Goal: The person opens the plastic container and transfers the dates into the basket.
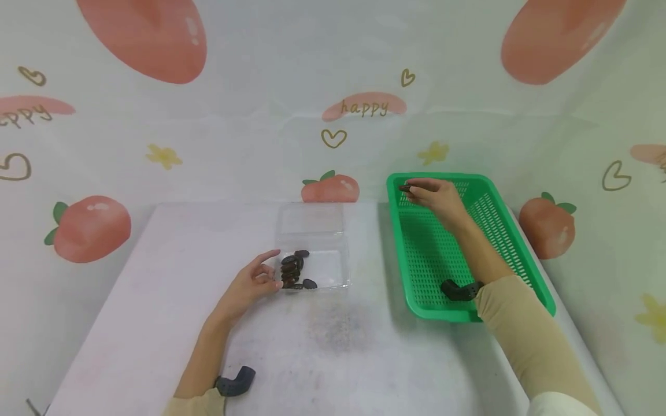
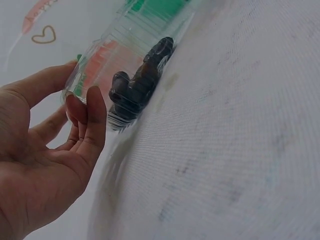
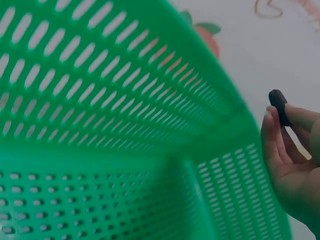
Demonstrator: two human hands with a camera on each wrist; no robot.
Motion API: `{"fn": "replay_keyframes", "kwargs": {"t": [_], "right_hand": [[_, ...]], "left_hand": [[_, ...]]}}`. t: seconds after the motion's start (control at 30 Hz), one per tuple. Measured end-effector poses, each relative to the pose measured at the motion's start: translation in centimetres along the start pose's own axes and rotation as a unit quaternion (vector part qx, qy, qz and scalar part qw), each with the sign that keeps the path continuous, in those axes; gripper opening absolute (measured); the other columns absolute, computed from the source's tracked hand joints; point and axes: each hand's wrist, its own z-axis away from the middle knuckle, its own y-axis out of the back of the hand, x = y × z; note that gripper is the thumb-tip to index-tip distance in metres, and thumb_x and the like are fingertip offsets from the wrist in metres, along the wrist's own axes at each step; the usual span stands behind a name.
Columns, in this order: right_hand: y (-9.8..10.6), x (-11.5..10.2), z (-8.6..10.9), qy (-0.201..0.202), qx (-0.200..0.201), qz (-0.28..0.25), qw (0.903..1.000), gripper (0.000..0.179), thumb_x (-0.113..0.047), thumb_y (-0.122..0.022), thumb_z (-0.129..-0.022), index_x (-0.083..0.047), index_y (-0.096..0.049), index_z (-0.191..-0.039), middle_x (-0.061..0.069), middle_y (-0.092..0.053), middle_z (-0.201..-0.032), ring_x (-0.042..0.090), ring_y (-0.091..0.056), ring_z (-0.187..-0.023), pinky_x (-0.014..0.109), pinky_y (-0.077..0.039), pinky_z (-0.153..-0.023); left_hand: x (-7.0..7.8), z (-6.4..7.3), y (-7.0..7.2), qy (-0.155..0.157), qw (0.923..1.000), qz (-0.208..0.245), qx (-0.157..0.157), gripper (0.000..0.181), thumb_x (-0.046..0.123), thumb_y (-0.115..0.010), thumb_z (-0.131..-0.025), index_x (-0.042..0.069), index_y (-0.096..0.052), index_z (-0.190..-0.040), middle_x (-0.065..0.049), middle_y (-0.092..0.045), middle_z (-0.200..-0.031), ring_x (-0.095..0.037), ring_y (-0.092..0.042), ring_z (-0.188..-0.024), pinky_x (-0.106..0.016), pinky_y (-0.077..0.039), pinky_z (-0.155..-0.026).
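My left hand (image 1: 253,283) holds the left side of a clear plastic clamshell box (image 1: 333,268), thumb near the front corner and a finger at the back. The lid (image 1: 310,219) is folded back. Shiny dark brown dates (image 1: 290,268), as they appear to be, lie heaped at the box's left end. In the left wrist view the left hand (image 2: 55,135) has its fingertips at the box wall. Over the far left corner of a green basket (image 1: 426,248), my right hand (image 1: 437,199) pinches one dark date (image 3: 279,106) between thumb and fingers.
The basket has slotted walls and a raised rim (image 1: 398,242); it stands at the right of the white table (image 1: 333,358). A printed cloth backdrop (image 1: 250,144) rises behind. A dark wrist mount (image 1: 460,290) sits on the right arm, another mount (image 1: 236,381) on the left.
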Motion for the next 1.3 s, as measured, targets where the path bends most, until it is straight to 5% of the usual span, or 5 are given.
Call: {"fn": "replay_keyframes", "kwargs": {"t": [0.4,0.63,1.0,1.3], "right_hand": [[2.0,2.8,-1.0,-0.064,0.004,0.001,0.9979,0.047,-0.004,-0.059,-0.099,0.016,-0.044,-0.139,0.007,-0.056,-0.120,0.008,-0.066,-0.101,0.030,-0.048,-0.100],[2.8,4.6,-1.6,-0.086,0.018,0.076,0.9932,0.046,-0.009,-0.064,-0.097,0.013,-0.050,-0.136,-0.002,-0.069,-0.105,0.005,-0.069,-0.092,0.033,-0.052,-0.096],[2.9,6.2,-1.6,-0.130,0.017,0.139,0.9816,0.043,-0.006,-0.061,-0.099,0.013,-0.050,-0.136,0.032,-0.056,-0.131,0.005,-0.070,-0.085,0.031,-0.056,-0.089],[2.6,6.4,-1.2,-0.096,-0.002,0.187,0.9778,0.039,-0.013,-0.070,-0.094,0.008,-0.062,-0.126,0.025,-0.065,-0.121,0.005,-0.068,-0.083,0.029,-0.057,-0.082]], "left_hand": [[0.0,-0.1,0.0,0.005,0.9999,0.012,0.004,0.077,0.005,-0.076,-0.085,0.016,-0.039,-0.152,-0.010,-0.048,-0.104,-0.014,-0.055,-0.083,-0.028,-0.054,-0.078],[-0.2,-0.2,0.0,0.003,0.9999,0.016,0.004,0.077,0.004,-0.077,-0.084,0.016,-0.040,-0.151,-0.011,-0.048,-0.103,-0.014,-0.055,-0.085,-0.028,-0.054,-0.078],[-0.3,-0.5,-0.1,-0.007,0.9995,0.031,-0.001,0.078,0.001,-0.075,-0.085,0.011,-0.038,-0.152,-0.008,-0.049,-0.099,-0.011,-0.055,-0.082,-0.026,-0.054,-0.078],[-0.1,-0.2,-0.1,-0.007,0.9994,0.034,-0.001,0.078,0.004,-0.076,-0.086,0.011,-0.036,-0.152,-0.011,-0.048,-0.102,-0.012,-0.054,-0.086,-0.025,-0.053,-0.079]]}}
